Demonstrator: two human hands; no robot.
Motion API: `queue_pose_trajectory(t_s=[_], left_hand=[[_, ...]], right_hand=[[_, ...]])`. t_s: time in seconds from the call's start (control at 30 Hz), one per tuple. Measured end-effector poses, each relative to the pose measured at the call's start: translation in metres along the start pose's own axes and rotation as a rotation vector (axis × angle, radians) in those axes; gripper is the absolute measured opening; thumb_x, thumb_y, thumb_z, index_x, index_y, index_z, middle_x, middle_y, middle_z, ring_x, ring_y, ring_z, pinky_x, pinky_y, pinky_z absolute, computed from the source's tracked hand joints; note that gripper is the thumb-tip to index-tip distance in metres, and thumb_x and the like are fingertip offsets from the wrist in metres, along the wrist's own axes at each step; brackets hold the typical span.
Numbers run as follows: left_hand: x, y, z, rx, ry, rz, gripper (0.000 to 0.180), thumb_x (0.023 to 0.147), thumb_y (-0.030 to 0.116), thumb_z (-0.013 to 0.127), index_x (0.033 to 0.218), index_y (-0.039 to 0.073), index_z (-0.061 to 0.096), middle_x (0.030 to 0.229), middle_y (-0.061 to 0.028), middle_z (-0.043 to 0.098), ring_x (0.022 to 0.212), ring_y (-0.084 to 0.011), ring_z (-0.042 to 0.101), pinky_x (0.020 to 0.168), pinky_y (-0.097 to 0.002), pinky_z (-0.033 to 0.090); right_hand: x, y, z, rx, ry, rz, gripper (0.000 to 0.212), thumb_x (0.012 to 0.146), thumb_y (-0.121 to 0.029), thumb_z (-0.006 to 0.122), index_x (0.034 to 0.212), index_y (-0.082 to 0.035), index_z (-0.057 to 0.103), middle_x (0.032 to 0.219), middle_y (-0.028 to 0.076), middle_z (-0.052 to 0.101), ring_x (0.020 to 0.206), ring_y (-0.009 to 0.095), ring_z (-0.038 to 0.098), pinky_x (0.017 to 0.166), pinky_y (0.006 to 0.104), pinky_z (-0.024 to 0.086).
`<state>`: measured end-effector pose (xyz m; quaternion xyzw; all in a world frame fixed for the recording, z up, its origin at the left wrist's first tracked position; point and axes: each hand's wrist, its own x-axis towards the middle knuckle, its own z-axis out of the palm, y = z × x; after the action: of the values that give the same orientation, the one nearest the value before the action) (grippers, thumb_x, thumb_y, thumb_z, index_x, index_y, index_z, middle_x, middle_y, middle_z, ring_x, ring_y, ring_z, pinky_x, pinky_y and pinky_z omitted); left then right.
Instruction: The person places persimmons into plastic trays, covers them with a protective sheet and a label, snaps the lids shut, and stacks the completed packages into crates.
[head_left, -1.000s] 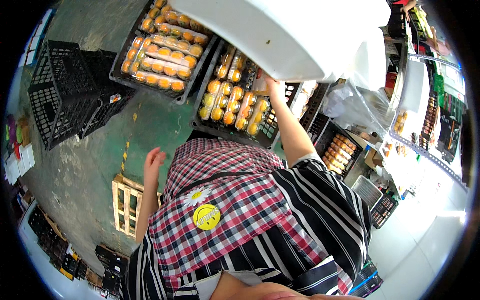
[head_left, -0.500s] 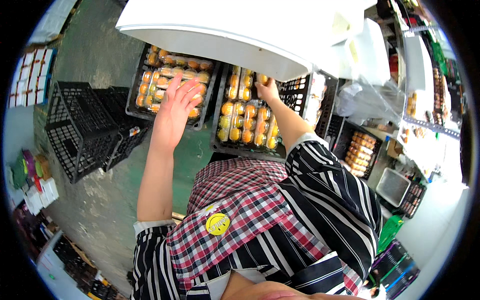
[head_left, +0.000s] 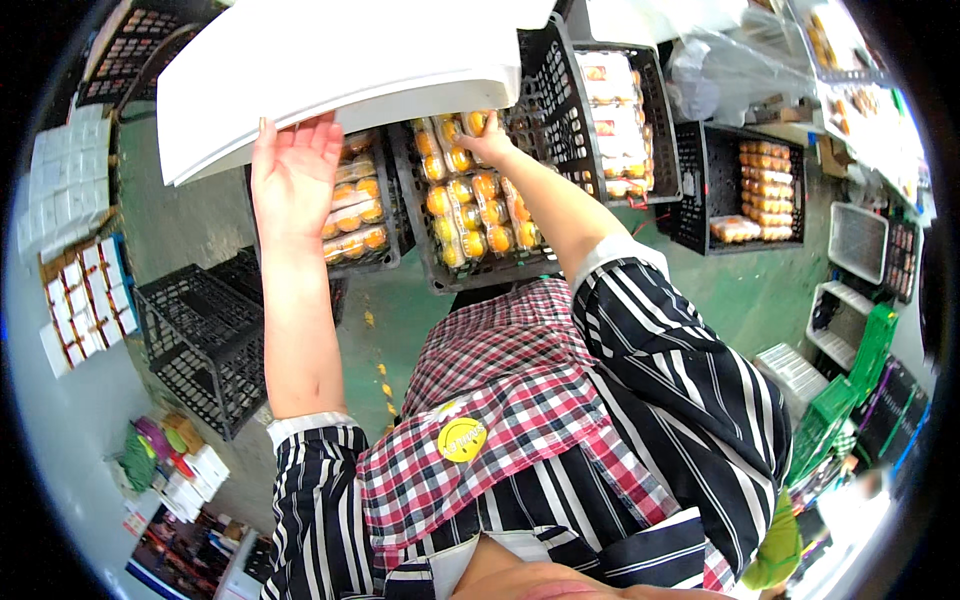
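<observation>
My left hand is palm up, fingers stretched out, at the lower edge of a large white panel; its fingertips meet that edge. Below the panel, a black crate holds clear plastic packs of round orange-yellow fruit. Inside it, my right hand has its fingers bent around the end of a fruit pack in the back row. The panel hides that pack's far end. To the left stands another black crate with similar packs, partly behind my left hand.
Right of the fruit crates stands a black crate with white-labelled packs. Beyond it, another crate holds stacked packs. Empty black crates sit on the floor to the left. White cartons are stacked at the far left.
My left hand has moved up and left, from above the left crate to the white panel's edge. My right hand stays at the back row's pack. The whole view has shifted.
</observation>
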<state>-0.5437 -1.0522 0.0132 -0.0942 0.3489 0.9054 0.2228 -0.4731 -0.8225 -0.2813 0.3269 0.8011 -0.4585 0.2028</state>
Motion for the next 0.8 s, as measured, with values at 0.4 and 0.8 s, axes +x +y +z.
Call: queue_pose_trajectory(t_s=[0.4,0.8], left_hand=[[0.047,0.085,-0.06,0.168,-0.032,-0.008,0.033,0.098,0.02,0.05,0.123,-0.002,0.048,0.12,-0.0151,0.053,0.112,-0.0274,0.053,0.103,-0.0421,0.044],[0.01,0.117,-0.305,1.839,0.33,-0.898,0.033,0.09,0.037,0.052,0.085,0.007,0.065,0.069,-0.008,0.062,0.054,-0.0214,0.058,0.044,-0.0373,0.046]], right_hand=[[-0.244,0.091,-0.094,0.379,0.191,-0.302,0.039,0.089,-0.017,0.062,0.124,-0.001,0.055,0.113,0.015,0.061,0.104,0.023,0.061,0.092,0.0331,0.048],[-0.364,0.243,0.03,0.322,0.47,0.389,0.04,0.084,-0.022,0.065,0.116,0.001,0.061,0.111,0.02,0.065,0.102,0.029,0.063,0.09,0.0369,0.05]])
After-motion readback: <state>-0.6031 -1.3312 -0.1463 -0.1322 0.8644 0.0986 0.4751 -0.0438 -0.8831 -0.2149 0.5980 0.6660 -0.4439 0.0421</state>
